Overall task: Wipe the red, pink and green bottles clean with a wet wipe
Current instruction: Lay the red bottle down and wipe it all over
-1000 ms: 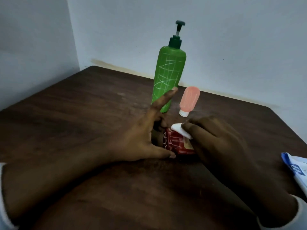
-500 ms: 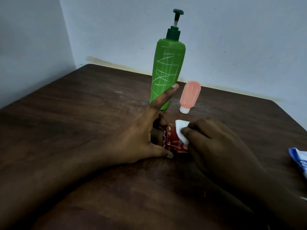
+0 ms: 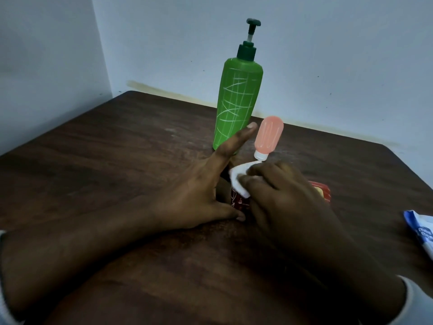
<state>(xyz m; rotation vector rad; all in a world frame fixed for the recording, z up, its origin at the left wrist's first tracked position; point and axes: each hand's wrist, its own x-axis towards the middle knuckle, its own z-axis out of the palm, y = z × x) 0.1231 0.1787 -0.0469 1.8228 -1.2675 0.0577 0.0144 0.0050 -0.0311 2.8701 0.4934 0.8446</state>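
Gripping the red bottle (image 3: 237, 201), the left hand (image 3: 194, 195) pins it down while the right hand (image 3: 285, 195) pinches the wipe (image 3: 239, 179).

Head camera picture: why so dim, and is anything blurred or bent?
Head view: dim bluish light leaves the left hand, right hand and table dark; the green bottle is fairly sharp, the packet at the right edge smeared; the bottle's lean is probably wide-lens distortion.

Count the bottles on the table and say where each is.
3. The green pump bottle stands upright at the back. The pink bottle stands cap-down right of it. The red bottle lies nearest, in the left hand, partly under the right hand and its wet wipe.
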